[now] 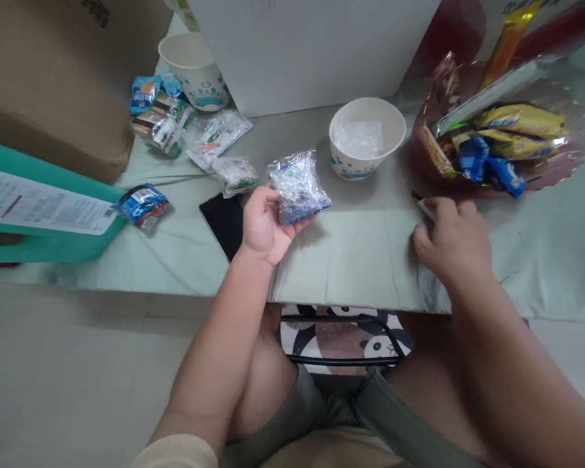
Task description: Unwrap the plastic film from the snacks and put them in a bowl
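Note:
My left hand (263,231) holds a crinkled silver snack packet (298,185) with blue edges, thumb on its left side and fingers beneath. My right hand (455,244) is closed near the table's front right, pinching a thin thing with a dark tip (415,195) and a pale part; most of it is hidden by the fingers. A clear, crumpled piece of plastic (429,286) shows below this hand. Between and beyond the hands stands a paper cup (355,170) with clear plastic inside. A dark phone-like slab (221,224) lies partly under my left hand.
A pink glass bowl (426,179) of wrapped snacks stands at the right. At the left are another paper cup (202,81), several snack packets (163,123), a blue-red packet (146,205), a green carrier (78,244) and a cardboard box (53,84). A white panel (316,58) stands behind.

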Motion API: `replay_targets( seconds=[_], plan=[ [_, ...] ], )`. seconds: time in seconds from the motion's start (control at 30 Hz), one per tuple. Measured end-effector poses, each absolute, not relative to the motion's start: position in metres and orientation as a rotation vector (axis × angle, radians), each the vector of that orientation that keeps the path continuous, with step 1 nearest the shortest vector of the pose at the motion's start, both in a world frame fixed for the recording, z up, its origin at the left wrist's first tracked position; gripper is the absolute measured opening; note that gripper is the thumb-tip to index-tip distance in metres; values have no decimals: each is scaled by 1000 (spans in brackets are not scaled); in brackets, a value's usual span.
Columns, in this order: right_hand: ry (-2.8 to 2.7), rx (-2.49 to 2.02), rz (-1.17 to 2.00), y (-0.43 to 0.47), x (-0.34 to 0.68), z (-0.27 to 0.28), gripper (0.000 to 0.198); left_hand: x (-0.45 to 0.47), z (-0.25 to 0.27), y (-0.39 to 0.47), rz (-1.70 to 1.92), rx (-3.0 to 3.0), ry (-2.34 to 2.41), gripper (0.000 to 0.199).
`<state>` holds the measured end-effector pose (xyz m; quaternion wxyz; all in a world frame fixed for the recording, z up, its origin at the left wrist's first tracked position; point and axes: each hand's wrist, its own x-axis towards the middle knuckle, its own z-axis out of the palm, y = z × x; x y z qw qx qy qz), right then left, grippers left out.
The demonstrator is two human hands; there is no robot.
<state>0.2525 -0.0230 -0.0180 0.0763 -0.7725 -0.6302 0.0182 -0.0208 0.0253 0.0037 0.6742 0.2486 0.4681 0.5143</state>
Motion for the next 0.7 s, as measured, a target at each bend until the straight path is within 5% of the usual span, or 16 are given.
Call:
replay_targets(
  seconds=[0.17, 0.4, 0.7],
  plan=[
    [-1832, -2230, 270, -21, 256, -20, 35, -15, 6, 23, 1111, 537, 976, 44],
    [-1769, -1524, 834, -36, 219, -10, 25, -10, -4, 23, 981, 734, 960, 63],
    [-1596, -1186, 1037, -38, 212, -18, 22, -7, -11, 22, 716, 945, 1180, 45]
  ],
)
